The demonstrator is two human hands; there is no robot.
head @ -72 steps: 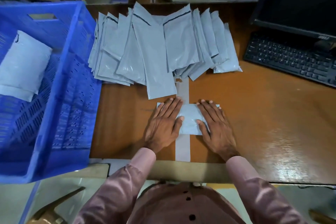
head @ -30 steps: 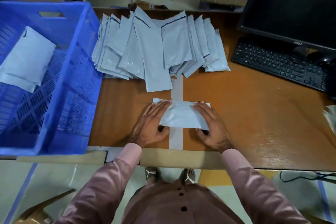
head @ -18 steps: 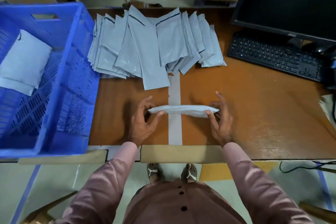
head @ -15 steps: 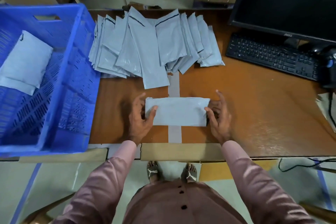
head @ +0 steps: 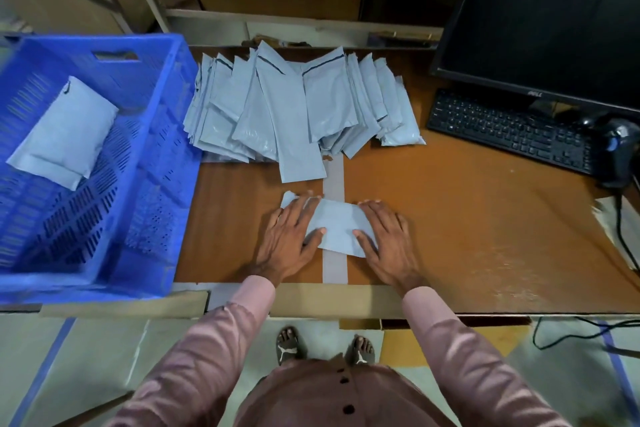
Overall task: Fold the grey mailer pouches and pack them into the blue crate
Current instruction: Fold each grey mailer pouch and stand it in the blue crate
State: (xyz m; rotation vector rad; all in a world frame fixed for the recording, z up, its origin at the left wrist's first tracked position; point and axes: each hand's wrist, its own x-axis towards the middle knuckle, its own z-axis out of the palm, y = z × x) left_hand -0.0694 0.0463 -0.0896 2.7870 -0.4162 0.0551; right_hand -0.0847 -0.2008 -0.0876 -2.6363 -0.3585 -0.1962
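A folded grey mailer pouch [head: 337, 224] lies flat on the brown table near its front edge. My left hand [head: 289, 239] presses on the pouch's left part with straight fingers. On its right part rests my right hand [head: 388, 239], fingers flat as well. A fanned pile of unfolded grey pouches [head: 298, 111] lies further back. The blue crate [head: 149, 163] stands at the left, with one folded pouch [head: 65, 132] inside it.
A black keyboard [head: 512, 132] and a dark monitor [head: 554, 17] stand at the right, with a black scanner [head: 616, 152] beside them. A grey tape strip [head: 334, 265] runs down the table [head: 467, 218]. Cardboard boxes stand behind.
The pouch was lifted off the table by its ends and turned over. It now lies flat again, with both hands pressing on it.
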